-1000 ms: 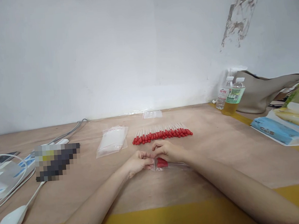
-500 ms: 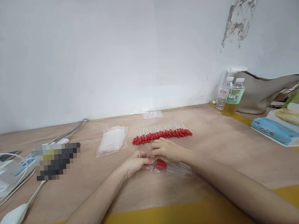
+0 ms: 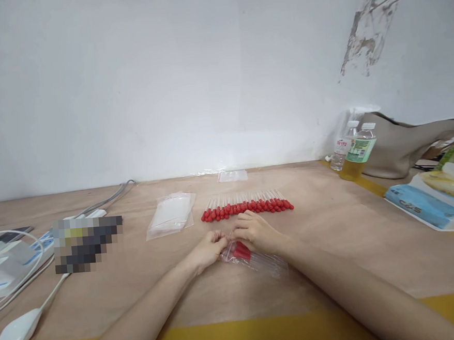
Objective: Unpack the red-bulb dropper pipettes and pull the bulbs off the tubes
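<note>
My left hand and my right hand meet over a small clear plastic bag with red-capped droppers inside. Both hands pinch the bag's left end, and the bag lies slanted on the wooden table. Just behind my hands runs a row of several red-capped droppers laid side by side. A stack of empty clear bags lies to the left of that row.
Another small clear bag lies by the wall. Two bottles, a beige bag and a blue tissue pack sit at the right. Cables, a power strip and a white adapter are at the left.
The bag in my hands has turned, with its right end swinging toward me and lower on the table. Both hands stay pinched at its left end.
</note>
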`<state>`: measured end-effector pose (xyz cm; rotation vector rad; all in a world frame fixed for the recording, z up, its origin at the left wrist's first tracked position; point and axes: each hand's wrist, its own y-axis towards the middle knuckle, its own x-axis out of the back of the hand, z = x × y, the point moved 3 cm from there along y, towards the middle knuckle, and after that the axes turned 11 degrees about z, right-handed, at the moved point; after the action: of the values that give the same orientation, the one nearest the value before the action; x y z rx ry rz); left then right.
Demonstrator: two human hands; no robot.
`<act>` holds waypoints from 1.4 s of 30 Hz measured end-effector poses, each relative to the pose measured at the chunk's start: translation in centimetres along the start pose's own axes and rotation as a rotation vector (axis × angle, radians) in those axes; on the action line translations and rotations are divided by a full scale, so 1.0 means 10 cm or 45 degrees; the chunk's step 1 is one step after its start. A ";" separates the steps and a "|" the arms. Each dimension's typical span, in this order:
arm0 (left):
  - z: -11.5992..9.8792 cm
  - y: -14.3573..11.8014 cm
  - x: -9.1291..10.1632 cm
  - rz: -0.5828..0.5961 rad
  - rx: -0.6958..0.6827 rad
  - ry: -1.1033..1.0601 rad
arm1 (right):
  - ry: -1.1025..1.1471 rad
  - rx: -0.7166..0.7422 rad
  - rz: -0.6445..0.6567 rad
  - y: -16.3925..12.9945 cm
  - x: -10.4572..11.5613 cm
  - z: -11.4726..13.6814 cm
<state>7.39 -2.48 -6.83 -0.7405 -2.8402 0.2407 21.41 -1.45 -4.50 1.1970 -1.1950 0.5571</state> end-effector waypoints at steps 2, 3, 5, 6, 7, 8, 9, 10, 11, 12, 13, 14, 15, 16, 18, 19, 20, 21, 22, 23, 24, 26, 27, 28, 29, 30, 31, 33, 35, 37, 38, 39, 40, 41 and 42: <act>0.02 0.02 0.01 -0.046 -0.035 0.061 | -0.033 0.022 0.003 0.00 -0.04 0.00; 0.03 0.02 0.02 -0.066 -0.052 0.103 | -0.053 0.044 0.015 0.00 -0.06 0.00; 0.05 0.04 0.04 -0.109 -0.072 0.185 | -0.087 0.078 0.046 0.01 -0.09 0.01; 0.06 0.04 0.05 -0.130 -0.078 0.212 | -0.096 0.086 0.060 0.01 -0.10 0.02; 0.06 0.04 0.05 -0.138 -0.081 0.222 | -0.100 0.090 0.071 0.02 -0.11 0.02; 0.05 0.04 0.06 -0.126 -0.079 0.210 | -0.102 0.088 0.077 0.02 -0.12 0.02; 0.04 0.03 0.05 -0.095 -0.068 0.174 | -0.105 0.078 0.077 0.02 -0.12 0.02; 0.03 0.03 0.04 -0.045 -0.043 0.119 | -0.113 0.062 0.070 0.02 -0.11 0.01; 0.01 0.02 0.03 0.019 -0.003 0.057 | -0.125 0.042 0.059 0.01 -0.10 0.01; -0.01 0.00 0.01 0.084 0.046 0.002 | -0.141 0.023 0.045 0.01 -0.09 0.00; -0.03 -0.01 0.00 0.132 0.093 -0.037 | -0.156 0.004 0.032 0.01 -0.08 0.00; -0.05 -0.03 -0.01 0.155 0.129 -0.057 | -0.166 -0.009 0.022 0.01 -0.07 -0.01; -0.07 -0.04 -0.02 0.151 0.148 -0.061 | -0.170 -0.019 0.017 0.00 -0.06 -0.01; -0.08 -0.05 -0.02 0.124 0.152 -0.050 | -0.171 -0.024 0.018 0.00 -0.05 -0.01; -0.09 -0.05 -0.02 0.057 0.133 -0.023 | -0.169 -0.017 0.038 0.01 -0.05 0.00; -0.08 -0.04 -0.02 0.041 0.114 -0.008 | -0.165 -0.005 0.053 0.01 -0.06 0.00; -0.08 -0.04 -0.03 0.038 0.086 0.016 | -0.159 0.013 0.069 0.02 -0.07 0.01; -0.07 -0.03 -0.03 0.042 0.050 0.046 | -0.147 0.033 0.082 0.02 -0.08 0.02; -0.07 -0.02 -0.04 0.052 0.010 0.081 | -0.128 0.053 0.094 0.02 -0.09 0.02; -0.07 -0.02 -0.04 0.055 -0.025 0.111 | -0.104 0.067 0.106 0.02 -0.09 0.03; -0.06 -0.02 -0.04 0.041 -0.045 0.134 | -0.074 0.075 0.117 0.02 -0.09 0.03; -0.05 -0.02 -0.02 -0.021 -0.010 0.120 | 0.000 0.056 0.125 0.01 -0.06 0.03; -0.04 -0.02 0.00 -0.058 0.031 0.091 | 0.044 0.031 0.120 0.01 -0.03 0.03; -0.03 -0.02 0.02 -0.094 0.071 0.064 | 0.091 0.003 0.111 0.00 0.01 0.02; -0.02 -0.03 0.03 -0.119 0.102 0.040 | 0.142 -0.026 0.101 0.00 0.05 0.02; -0.02 -0.03 0.04 -0.125 0.117 0.017 | 0.197 -0.051 0.093 -0.01 0.08 0.02; -0.02 -0.03 0.05 -0.120 0.115 -0.007 | 0.258 -0.069 0.081 0.00 0.11 0.02; 0.00 -0.03 0.06 -0.118 0.071 -0.062 | 0.395 -0.086 0.049 0.02 0.16 0.04; 0.01 -0.04 0.06 -0.114 -0.001 -0.113 | 0.531 -0.080 0.009 0.05 0.20 0.07; 0.01 -0.05 0.06 -0.115 -0.092 -0.086 | 0.658 -0.061 -0.021 0.09 0.24 0.10; 0.00 -0.06 0.05 -0.109 -0.134 -0.040 | 0.722 -0.062 -0.039 0.10 0.26 0.09; -0.01 -0.06 0.03 -0.098 -0.165 0.015 | 0.780 -0.078 -0.062 0.10 0.28 0.08; -0.03 -0.07 0.02 -0.086 -0.181 0.071 | 0.825 -0.119 -0.092 0.09 0.30 0.04; -0.04 -0.08 0.00 -0.069 -0.183 0.113 | 0.856 -0.190 -0.118 0.07 0.32 -0.02; -0.06 -0.09 -0.01 -0.047 -0.172 0.137 | 0.874 -0.293 -0.128 0.03 0.32 -0.09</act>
<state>7.21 -3.20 -6.13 -0.7032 -2.7857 0.0036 22.62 -1.25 -1.36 0.7654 -0.5884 0.6630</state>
